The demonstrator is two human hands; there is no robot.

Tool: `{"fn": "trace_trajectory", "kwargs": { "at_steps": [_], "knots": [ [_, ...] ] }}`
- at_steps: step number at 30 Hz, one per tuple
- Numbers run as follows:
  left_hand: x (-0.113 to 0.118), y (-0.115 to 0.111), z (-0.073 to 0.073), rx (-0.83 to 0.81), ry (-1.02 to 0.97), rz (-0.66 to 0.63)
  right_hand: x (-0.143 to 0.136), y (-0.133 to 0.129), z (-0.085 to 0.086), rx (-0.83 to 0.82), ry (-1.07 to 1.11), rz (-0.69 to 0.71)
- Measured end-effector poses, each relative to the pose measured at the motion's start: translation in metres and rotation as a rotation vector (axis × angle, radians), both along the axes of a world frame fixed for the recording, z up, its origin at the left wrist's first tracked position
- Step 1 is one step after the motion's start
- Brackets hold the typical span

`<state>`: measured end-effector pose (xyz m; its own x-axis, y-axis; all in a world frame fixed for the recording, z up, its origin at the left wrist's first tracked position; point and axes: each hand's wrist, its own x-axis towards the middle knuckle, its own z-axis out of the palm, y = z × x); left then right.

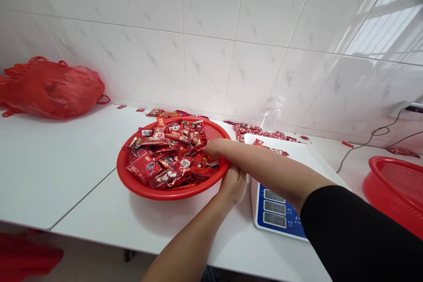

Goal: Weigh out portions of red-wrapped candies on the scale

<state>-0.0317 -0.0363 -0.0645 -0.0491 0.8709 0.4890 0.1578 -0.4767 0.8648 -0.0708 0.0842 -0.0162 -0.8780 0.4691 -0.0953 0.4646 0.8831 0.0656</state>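
White bench (66, 163), red basket (145, 190) over it, packets (144, 167) heaped inside: my left hand (234, 185) clasps its four-o'clock rim, likely for steadiness; my right hand (214, 148) reaches in at three o'clock, its grip hidden, can't tell.

Taking the table (66, 163) as the landmark, the wall (205, 53) rises directly behind its far edge, faced in glossy white tiles with faint grey marbling and thin joint lines, the upper right of it carrying a bright, slatted reflection (390, 22) that looks like a barred window. The table itself has a smooth white top crossed by a narrow seam (84, 198), and a socket (399, 109) sits low on the wall above its right end, with a dark cable (357, 146) trailing down from there. Below the table's near edge, at the left, a greyish floor (95, 260) shows in dimmer light.
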Motion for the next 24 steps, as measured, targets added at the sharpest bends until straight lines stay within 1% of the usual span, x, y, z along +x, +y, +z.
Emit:
{"fn": "trace_trajectory", "kwargs": {
  "at_steps": [3,5,12,18,24],
  "knots": [
    [0.001,0.001,-0.003,0.005,-0.055,-0.023,0.0,-0.004,0.0,-0.043,-0.214,-0.003],
    [0.002,0.001,-0.004,0.016,-0.083,-0.037,0.002,-0.007,0.003,-0.047,-0.301,-0.019],
    [0.006,0.001,-0.001,0.026,-0.163,-0.07,0.001,-0.019,0.015,-0.017,-0.44,-0.118],
    [0.003,0.002,0.001,0.024,-0.134,-0.071,0.002,-0.022,0.024,0.014,-0.472,-0.122],
    [-0.003,0.004,-0.001,0.035,0.038,0.009,0.011,-0.032,0.041,0.082,-0.416,-0.082]
  ]
}}
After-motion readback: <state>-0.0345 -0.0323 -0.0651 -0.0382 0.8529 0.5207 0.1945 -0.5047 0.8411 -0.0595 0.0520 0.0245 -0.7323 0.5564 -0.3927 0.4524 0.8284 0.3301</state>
